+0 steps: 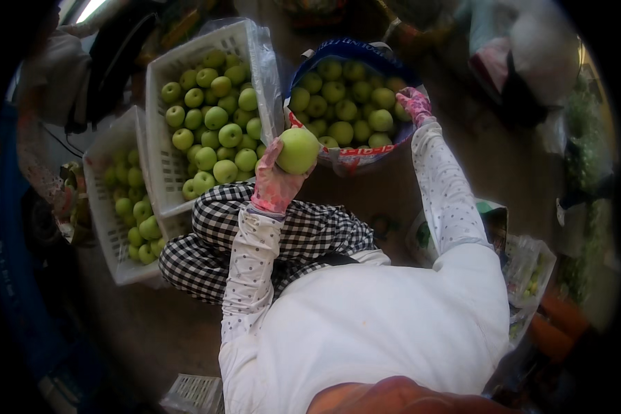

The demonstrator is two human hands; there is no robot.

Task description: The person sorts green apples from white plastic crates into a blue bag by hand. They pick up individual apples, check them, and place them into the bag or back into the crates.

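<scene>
My left hand (pixel 275 181), in a pink patterned glove, grips a large green apple (pixel 298 150) above my checkered trouser leg. In a similar glove, my right hand (pixel 416 105) reaches to the right rim of a blue, white and red woven bag (pixel 353 158) full of green apples (pixel 346 110). Its fingertips are beside the outermost apples; whether they grasp one or the bag's edge cannot be told. Left of the bag, a white plastic crate (pixel 172 199) with a clear plastic liner (pixel 269 77) holds many green apples (pixel 216 118).
A second white crate (pixel 115 261) of apples stands at the left. Clear plastic bags (pixel 528 264) lie by my right side, and a white crate (pixel 194 390) is behind me at the bottom. Other people (pixel 528 46) are at the upper right and upper left (pixel 52 77).
</scene>
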